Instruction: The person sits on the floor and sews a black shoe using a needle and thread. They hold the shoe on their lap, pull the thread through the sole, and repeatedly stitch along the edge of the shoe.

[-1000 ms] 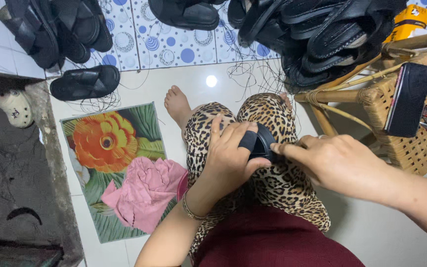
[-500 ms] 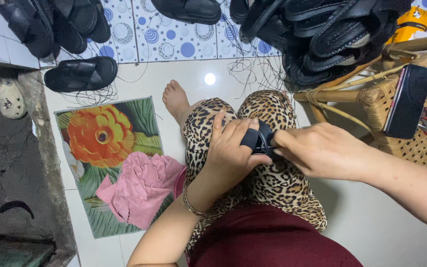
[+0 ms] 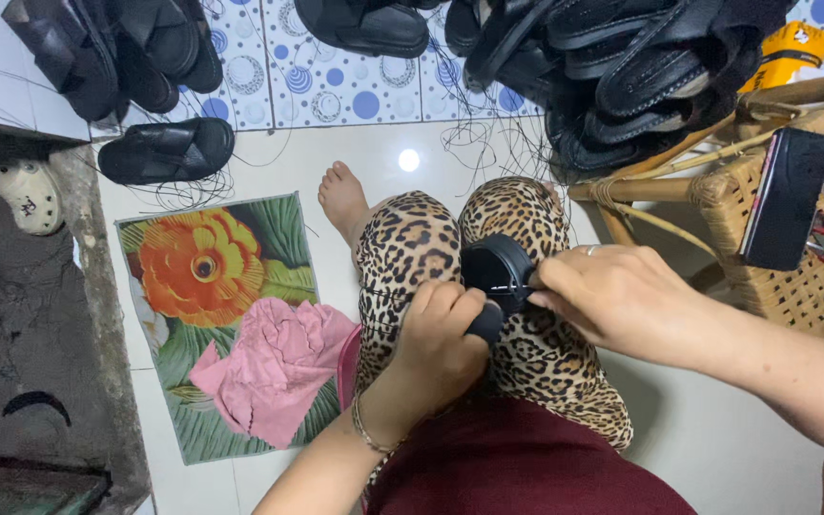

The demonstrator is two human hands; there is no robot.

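While the left hand [image 3: 442,329] clamps a black sandal strap [image 3: 498,272] over leopard-print knees [image 3: 412,248], the right hand [image 3: 617,296] pinches its far edge; a pink cloth [image 3: 274,367] lies well left of the grip.

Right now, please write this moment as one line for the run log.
left hand: grips black strap piece | right hand: fingers pinch its edge | place: over lap | nearby: black sandals pile, flower mat, pink cloth

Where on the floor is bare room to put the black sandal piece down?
Bare white floor lies right of the leopard-print knees, below the wicker stool. A smaller patch lies beyond the bare foot. The heap of black sandals crowds the top; loose threads lie nearby.
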